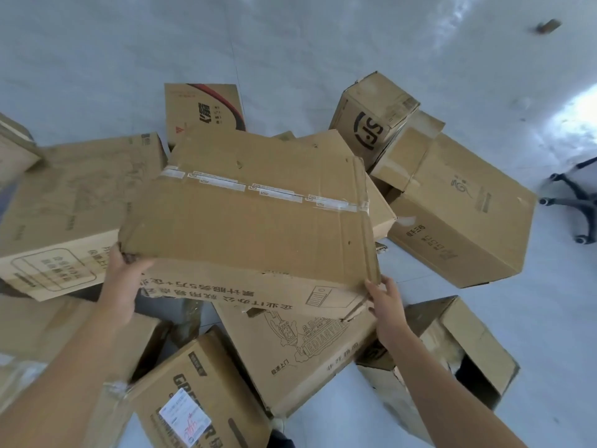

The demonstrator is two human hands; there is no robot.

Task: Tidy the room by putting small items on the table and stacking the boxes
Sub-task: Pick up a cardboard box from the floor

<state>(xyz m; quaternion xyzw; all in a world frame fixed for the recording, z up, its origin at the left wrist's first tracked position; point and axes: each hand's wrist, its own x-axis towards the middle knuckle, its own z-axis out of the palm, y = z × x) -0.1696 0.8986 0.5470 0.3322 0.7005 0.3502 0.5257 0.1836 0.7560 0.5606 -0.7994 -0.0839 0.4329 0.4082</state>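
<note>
Both hands are on the taped cardboard box [252, 215], held over the pile at centre; top face toward the camera, clear tape strip running left-right along the flap seam, near face printed with Chinese text, near edge torn.

Left hand [124, 276] grips the near-left corner; thumb laid across the near face, fingers hidden behind the left side. Right hand [386, 302] holds the near-right corner; fingers curled onto the torn edge (how far they reach under, can't tell).

Pile underneath, all on the grey floor [290, 43]:
- near centre: box with cartoon line drawing [300, 354], partly under the held box
- near left of it: GREE-lettered box [200, 383] with a white shipping label [185, 415]
- near right: open box [452, 354] on its side, dark inside
- left: large box with printed panel [74, 202]
- far: flat carton with red arc [206, 106]
- far right: SF box [374, 124], tilted, touching the big box [462, 215] with a raised flap

Office chair base [575, 195] with castors at the right edge; small brown block [549, 26] far right, well apart from the pile.
</note>
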